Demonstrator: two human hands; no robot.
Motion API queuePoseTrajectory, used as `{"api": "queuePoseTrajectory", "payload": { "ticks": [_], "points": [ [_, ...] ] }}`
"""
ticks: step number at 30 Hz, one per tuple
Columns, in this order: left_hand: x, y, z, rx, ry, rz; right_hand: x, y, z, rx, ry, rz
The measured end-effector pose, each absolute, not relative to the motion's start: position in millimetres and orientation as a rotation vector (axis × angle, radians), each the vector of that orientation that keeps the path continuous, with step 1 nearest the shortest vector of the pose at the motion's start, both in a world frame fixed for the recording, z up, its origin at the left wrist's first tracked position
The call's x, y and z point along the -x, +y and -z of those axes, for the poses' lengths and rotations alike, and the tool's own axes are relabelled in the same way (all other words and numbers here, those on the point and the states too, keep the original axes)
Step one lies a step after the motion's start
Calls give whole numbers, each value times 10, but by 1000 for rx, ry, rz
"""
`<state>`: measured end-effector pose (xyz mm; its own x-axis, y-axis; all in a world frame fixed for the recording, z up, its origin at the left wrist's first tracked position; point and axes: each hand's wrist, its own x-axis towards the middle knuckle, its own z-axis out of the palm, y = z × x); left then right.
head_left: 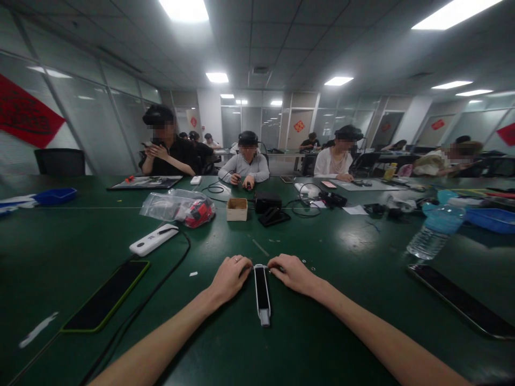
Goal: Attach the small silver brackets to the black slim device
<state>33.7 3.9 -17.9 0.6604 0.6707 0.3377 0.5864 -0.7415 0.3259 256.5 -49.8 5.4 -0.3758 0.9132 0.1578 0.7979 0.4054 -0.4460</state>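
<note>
A slim white device with a black face [262,292] lies lengthwise on the green table [322,332] straight in front of me. My left hand [230,277] rests curled against its far left end, fingers pinched at the top edge. My right hand [293,272] mirrors it on the far right end, fingers also curled onto the device. Both forearms stretch in from the bottom of the view.
A phone in a green case [107,295] and a white power bank with a black cable [153,239] lie to the left. A plastic bag with a red item [179,206], a small cardboard box [237,209], a water bottle [436,226] and another phone [462,306] lie around. Several people sit across the table.
</note>
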Motion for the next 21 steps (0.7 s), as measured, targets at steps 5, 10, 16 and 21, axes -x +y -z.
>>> {"api": "queuePoseTrajectory", "payload": {
  "ticks": [5,10,16,21],
  "points": [
    [-343,42,185,-2700,1032,-661,-2550,-493,-78,1506,-2301,-377],
    [-354,36,183,-2710,1062,-656,-2557,-502,-123,1551,-2351,-204],
    [-354,27,179,-2704,1061,-662,-2545,-536,-151,1537,-2428,-118],
    [-357,24,174,-2703,1067,-667,-2510,-534,-116,1473,-2557,-133]
  ]
}}
